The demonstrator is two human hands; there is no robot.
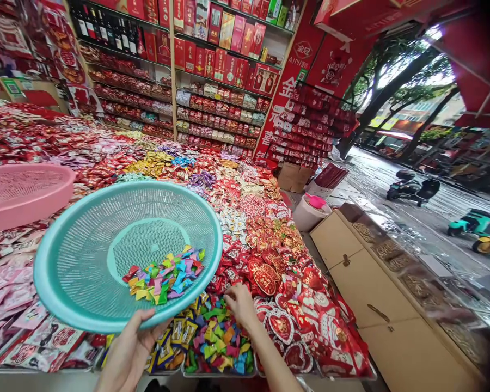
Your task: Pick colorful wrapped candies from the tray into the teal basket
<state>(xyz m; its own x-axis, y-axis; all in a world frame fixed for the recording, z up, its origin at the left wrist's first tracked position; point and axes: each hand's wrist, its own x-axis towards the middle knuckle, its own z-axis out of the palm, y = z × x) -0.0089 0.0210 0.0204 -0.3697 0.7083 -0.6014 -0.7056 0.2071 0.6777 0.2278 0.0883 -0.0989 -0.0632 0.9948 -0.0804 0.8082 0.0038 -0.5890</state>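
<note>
My left hand [133, 345] grips the near rim of a teal plastic sieve basket [81, 256], thumb over the edge and fingers underneath. The basket is tilted toward me above the goods. A heap of small, brightly wrapped candies [167, 277] lies in its lower right part. My right hand [240, 305] is at the back right edge of a tray of similar colorful candies [220, 337], its fingers curled down; whatever they hold is hidden. Yellow and dark blue wrapped sweets [179, 332] lie left of that tray, partly beneath the basket.
A pink sieve basket [28, 209] stands at the left on piled packets. Red heart-shaped packets [281, 324] fill the right side. Behind are shelves of red boxes [228, 71] and bottles [106, 32]. Cardboard-colored cabinets [367, 305] and a white bucket [308, 215] border the stall at right.
</note>
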